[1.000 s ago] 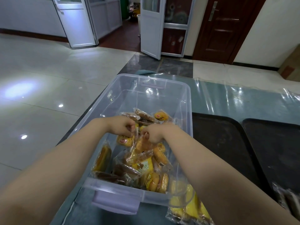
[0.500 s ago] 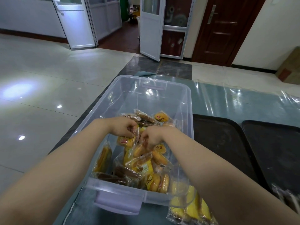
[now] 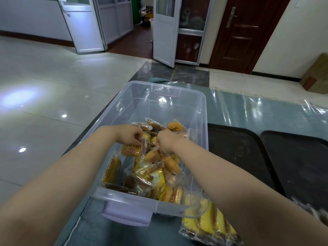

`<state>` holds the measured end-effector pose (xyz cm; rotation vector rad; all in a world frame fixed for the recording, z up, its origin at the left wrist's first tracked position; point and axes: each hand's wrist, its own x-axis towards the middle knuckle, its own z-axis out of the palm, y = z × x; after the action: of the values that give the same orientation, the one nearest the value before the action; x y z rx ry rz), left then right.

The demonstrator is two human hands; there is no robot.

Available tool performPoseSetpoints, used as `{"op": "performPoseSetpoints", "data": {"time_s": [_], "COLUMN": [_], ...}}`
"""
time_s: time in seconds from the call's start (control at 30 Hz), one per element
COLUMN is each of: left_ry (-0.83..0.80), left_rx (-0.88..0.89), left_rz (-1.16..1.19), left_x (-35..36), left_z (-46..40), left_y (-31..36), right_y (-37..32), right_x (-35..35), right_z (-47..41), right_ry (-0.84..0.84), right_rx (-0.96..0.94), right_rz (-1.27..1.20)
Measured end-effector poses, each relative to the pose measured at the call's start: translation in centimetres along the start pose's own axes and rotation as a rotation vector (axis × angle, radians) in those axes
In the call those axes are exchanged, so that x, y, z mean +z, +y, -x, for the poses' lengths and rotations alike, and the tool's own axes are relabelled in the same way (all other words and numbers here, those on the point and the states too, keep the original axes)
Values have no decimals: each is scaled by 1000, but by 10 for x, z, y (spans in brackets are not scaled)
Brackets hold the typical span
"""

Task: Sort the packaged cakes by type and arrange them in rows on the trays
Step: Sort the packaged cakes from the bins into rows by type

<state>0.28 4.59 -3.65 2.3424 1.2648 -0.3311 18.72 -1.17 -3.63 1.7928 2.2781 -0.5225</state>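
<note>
1. Head view, nearest the wearer: a clear pack of yellow sponge slices point(image 3: 211, 223) lies on the table just outside the near right corner of the clear plastic bin point(image 3: 204, 110).
2. Inside the bin, the packaged cakes point(image 3: 152, 174) sit in a mixed heap at the near end: orange rounds, yellow wrappers and brown bars tangled together.
3. Mid-bin, both hands work close together. The left hand point(image 3: 130, 136) has its fingers curled, pinching the wrapper of an orange cake pack point(image 3: 131, 150) that hangs just below it. The right hand point(image 3: 165, 142) is curled too, gripping wrapper edges above another orange cake; exactly which pack it holds I cannot tell.
4. To do this step well, I would lift only one type per hand, pull straight up so that neighbours fall free, and check labels before carrying.
5. Farther right, two dark trays point(image 3: 237, 153) lie side by side beyond the bin, seemingly bare where visible, so the sorting looks barely begun.
</note>
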Motion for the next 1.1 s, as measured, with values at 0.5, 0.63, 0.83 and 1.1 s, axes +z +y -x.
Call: {"op": "performPoseSetpoints", "data": {"time_s": [0.5,0.63,0.83,1.1], "left_ry": [104,208,437,672], "left_rx": [-25,12,-78,-25], "left_rz": [-87,-78,-65,-16], "left_x": [-11,-13,-20,-29], "left_z": [40,49,61,70], "left_y": [50,79,120,221], "right_y": [29,41,70,133], "right_x": [-50,-58,-58,-67], "right_z": [61,97,144,222], "right_ry": [297,424,643,856], "right_rx": [86,89,84,88], "right_rz": [-281,-455,-658,-853]}}
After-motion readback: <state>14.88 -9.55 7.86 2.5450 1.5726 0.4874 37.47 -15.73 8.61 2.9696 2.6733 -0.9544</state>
